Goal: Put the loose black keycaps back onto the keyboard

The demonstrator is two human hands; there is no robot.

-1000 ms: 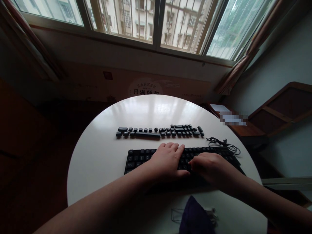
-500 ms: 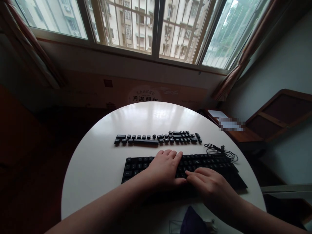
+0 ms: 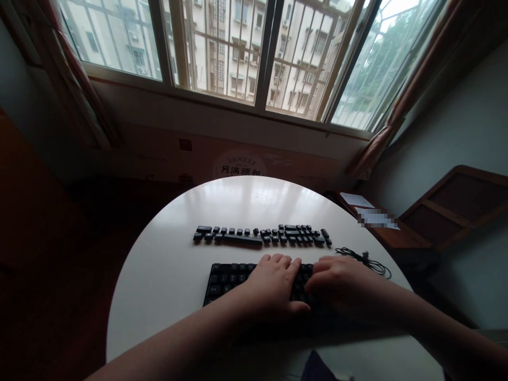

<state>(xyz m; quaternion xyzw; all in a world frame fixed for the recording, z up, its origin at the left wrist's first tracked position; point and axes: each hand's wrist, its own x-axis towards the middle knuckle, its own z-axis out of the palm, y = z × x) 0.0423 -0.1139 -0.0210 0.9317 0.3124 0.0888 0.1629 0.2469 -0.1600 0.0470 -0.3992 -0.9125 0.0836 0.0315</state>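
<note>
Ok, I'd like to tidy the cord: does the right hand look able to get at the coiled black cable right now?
Probably yes: the cable lies just beyond the right hand, and nothing visible stands between them, though that hand is busy at the keyboard.

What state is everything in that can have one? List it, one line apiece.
Keyboard: flat on the table, partly covered.
Loose keycaps: detached, laid in rough rows beyond the keyboard.
Cable: looped, lying loose.
Left hand: open, resting on the keyboard.
Right hand: fingers curled at the keyboard; grip hidden.
Curtains: drawn aside.
Purple item: cut off by the frame; state unclear.
</note>
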